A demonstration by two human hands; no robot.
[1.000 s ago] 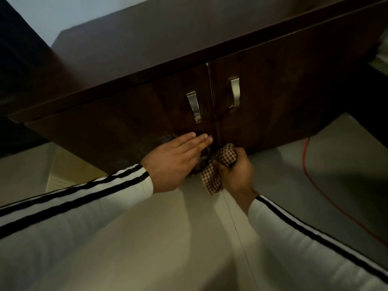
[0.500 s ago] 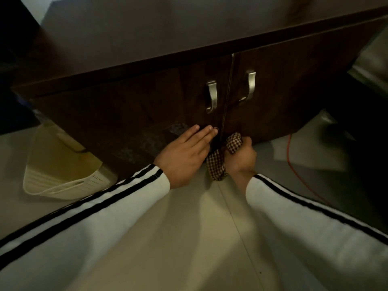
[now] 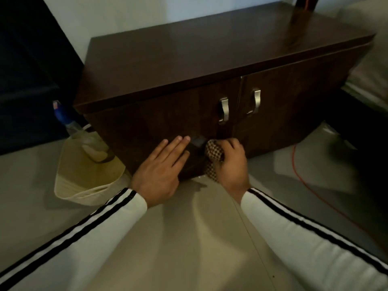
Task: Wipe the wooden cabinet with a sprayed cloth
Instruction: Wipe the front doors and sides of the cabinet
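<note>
A low dark wooden cabinet [image 3: 210,59] stands on the floor with two doors and two silver handles [image 3: 224,111]. My right hand [image 3: 232,164] is closed around a brown checked cloth [image 3: 213,154] and presses it against the bottom of the left door, near the gap between the doors. My left hand [image 3: 159,171] lies flat with fingers spread on the lower part of the left door, just left of the cloth.
A cream plastic basket [image 3: 84,175] lies on the tiled floor left of the cabinet, with a blue-topped spray bottle [image 3: 63,114] behind it. An orange cable [image 3: 310,185] runs across the floor on the right. Dark furniture stands at both sides.
The view has pulled back and up, so the cabinet's whole top shows. Both hands stay at the bottom of the doors; the cloth hand has shifted slightly left onto the left door.
</note>
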